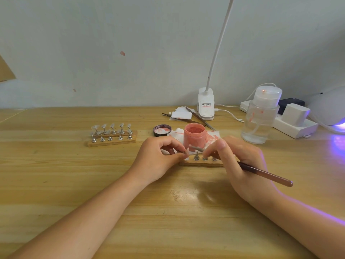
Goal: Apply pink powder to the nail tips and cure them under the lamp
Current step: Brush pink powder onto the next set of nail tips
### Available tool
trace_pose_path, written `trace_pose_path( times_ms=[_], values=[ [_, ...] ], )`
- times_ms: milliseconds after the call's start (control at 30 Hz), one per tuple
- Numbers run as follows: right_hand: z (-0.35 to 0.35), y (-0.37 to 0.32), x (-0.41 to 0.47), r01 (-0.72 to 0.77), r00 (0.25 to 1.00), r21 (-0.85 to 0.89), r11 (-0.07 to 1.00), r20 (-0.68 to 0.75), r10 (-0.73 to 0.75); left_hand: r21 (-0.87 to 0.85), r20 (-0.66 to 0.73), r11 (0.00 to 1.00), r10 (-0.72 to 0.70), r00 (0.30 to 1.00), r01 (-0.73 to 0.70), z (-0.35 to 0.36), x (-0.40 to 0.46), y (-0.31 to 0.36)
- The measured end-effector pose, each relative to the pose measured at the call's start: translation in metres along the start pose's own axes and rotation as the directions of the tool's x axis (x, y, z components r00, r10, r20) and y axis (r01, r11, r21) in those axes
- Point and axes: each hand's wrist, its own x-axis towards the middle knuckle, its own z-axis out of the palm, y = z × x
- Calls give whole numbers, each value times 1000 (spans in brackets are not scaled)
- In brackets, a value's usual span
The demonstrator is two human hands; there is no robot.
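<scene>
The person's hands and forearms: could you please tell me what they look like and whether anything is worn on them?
Both forearms are bare to the frame's edge: no sleeves, watch or bracelets show. The left hand and right hand wear no gloves or visible rings. The nails that show look short and unpainted. Violet light tints the right forearm's outer edge.

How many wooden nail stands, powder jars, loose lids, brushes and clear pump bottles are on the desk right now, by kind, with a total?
Wooden nail stands: 2
Pink powder jar: 1
Loose lid: 1
Brush, held in the right hand: 1
Clear pump bottle: 1
Total: 6
</scene>
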Motion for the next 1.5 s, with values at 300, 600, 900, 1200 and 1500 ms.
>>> trace_pose_path(
  times_ms=[300,600,900,1200,1500],
  values=[
    [-1,-3,0,-8,1000,112,994,-27,11,5,-12,1000,-16,1000,16,0,0,1],
    [1,1,0,31,998,-106,994,58,-25,-7,-13,1000,-27,1000,27,-1,0,0],
    [3,3,0,106,992,-89,990,73,-100,-8,-17,1000,-27,999,27,0,1,-1],
    [3,2,1,107,994,-81,991,39,-104,-4,-24,1000,-30,999,30,-1,1,-1],
    [3,2,1,73,997,-96,993,18,-72,6,-23,999,-33,999,33,0,1,-2]
  ],
)
